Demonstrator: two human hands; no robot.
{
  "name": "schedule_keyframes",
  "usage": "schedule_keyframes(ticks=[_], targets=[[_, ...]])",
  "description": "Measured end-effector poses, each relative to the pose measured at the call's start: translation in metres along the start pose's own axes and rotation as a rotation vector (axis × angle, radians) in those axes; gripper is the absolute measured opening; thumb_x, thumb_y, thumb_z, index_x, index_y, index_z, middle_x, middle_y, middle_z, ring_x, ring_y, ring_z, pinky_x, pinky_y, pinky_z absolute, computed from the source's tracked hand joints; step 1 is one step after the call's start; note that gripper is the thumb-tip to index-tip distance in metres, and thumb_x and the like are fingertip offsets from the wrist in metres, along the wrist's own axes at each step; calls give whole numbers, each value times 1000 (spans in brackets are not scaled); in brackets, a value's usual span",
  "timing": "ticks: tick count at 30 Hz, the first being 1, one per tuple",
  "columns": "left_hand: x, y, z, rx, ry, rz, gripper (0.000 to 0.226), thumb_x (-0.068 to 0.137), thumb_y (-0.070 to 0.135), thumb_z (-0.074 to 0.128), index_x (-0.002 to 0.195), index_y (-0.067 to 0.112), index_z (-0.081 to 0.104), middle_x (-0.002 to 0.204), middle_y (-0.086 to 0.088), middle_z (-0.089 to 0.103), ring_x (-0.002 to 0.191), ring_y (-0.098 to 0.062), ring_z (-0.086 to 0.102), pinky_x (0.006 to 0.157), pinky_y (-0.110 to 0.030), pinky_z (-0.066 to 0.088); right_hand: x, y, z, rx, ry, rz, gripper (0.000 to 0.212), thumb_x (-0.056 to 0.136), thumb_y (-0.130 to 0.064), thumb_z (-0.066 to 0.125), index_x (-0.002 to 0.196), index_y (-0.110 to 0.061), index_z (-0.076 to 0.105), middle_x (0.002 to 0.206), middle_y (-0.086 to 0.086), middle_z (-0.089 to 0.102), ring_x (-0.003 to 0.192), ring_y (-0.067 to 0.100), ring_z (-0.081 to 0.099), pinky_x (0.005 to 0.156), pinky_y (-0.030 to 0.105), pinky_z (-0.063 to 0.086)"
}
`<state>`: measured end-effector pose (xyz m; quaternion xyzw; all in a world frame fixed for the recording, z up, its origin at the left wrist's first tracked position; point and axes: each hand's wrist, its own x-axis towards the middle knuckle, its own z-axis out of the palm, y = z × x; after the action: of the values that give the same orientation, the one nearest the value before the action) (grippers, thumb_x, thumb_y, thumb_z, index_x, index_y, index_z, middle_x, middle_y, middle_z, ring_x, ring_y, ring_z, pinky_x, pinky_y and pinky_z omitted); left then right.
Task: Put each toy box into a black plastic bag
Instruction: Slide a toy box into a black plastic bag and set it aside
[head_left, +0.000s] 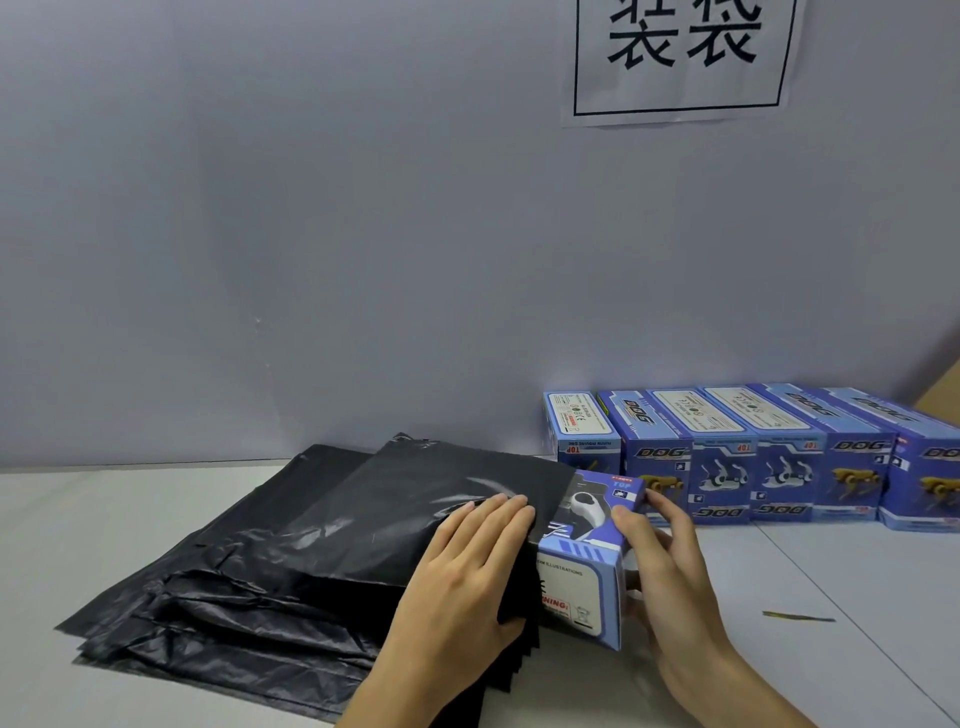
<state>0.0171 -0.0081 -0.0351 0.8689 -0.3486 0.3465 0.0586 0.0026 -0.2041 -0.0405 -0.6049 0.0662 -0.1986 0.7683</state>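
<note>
A blue toy box (589, 551) lies partly inside the top black plastic bag (415, 509), its right end sticking out of the bag's mouth. The left hand (467, 566) lies flat on the bag with fingers straight and together, pressing the plastic down over the covered part of the box. The right hand (660, 566) holds the exposed end: the thumb curls over the box's upper face, the other fingers wrap the far and right side, so the box sits just left of the palm, between the two hands. The bag rests on a stack of black bags (218, 613) spread on the white table (831, 571). A row of boxes (753, 457) stands against the grey wall (363, 234) behind the right hand, near it but apart
</note>
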Motion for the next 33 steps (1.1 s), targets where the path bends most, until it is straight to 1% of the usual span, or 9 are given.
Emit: schedule_keyframes(ticks=[5,9,10,13,14,17,20,27,33], targets=[[0,5,3,-40,-16,10,108,45,34,89,140,14,42,144,-1,54,136,-16,41,114,-33,28,0,2,2,15,-20,23,38,94,-37,62,128,-39,46,116,9,64,88,23,73,57,31,55],[2,8,-1,-24,-93,-108,102,51,45,84,141,25,41,155,-1,40,143,-27,32,113,-43,23,3,3,0,16,2,32,40,91,-38,67,127,-41,49,118,8,64,89,25,73,57,34,56],[2,6,-1,-23,-109,-132,106,55,49,83,146,29,33,160,1,32,146,-29,28,117,-42,19,4,3,0,14,14,30,41,90,-38,67,126,-41,49,118,8,64,89,25,74,57,33,57],[1,-3,1,-63,-150,-150,127,70,51,78,151,42,-19,162,18,-7,152,-14,3,122,-26,-1,8,3,-5,4,47,29,39,91,-39,67,125,-39,49,116,8,65,87,23,73,52,31,55],[1,-5,0,-61,-141,-153,130,69,49,81,152,39,-20,162,16,-5,152,-11,6,122,-26,3,9,3,-6,3,52,34,37,91,-39,66,125,-39,50,114,8,66,87,23,73,52,30,55],[1,-6,-7,-15,-124,-166,125,47,50,92,150,12,32,154,-6,41,140,-24,43,114,-35,31,12,3,-9,28,57,63,30,93,-40,64,121,-37,53,96,5,75,83,26,74,54,32,54],[2,-10,-6,52,-87,-158,111,41,44,94,139,13,51,142,-4,55,133,-25,52,111,-41,40,13,1,-9,24,36,69,30,93,-43,62,121,-36,53,87,-1,76,81,25,74,58,34,55],[0,-7,1,22,-5,-75,98,43,31,87,134,13,57,138,0,58,129,-23,53,111,-37,32,7,0,-5,26,-18,83,34,95,-40,59,127,-34,48,106,9,71,85,23,72,48,26,53],[0,-2,-1,23,-3,-42,104,42,37,88,136,16,48,138,1,58,130,-20,48,111,-38,41,6,-1,-5,18,-58,80,37,96,-39,58,130,-34,45,113,12,68,89,22,71,47,22,52]])
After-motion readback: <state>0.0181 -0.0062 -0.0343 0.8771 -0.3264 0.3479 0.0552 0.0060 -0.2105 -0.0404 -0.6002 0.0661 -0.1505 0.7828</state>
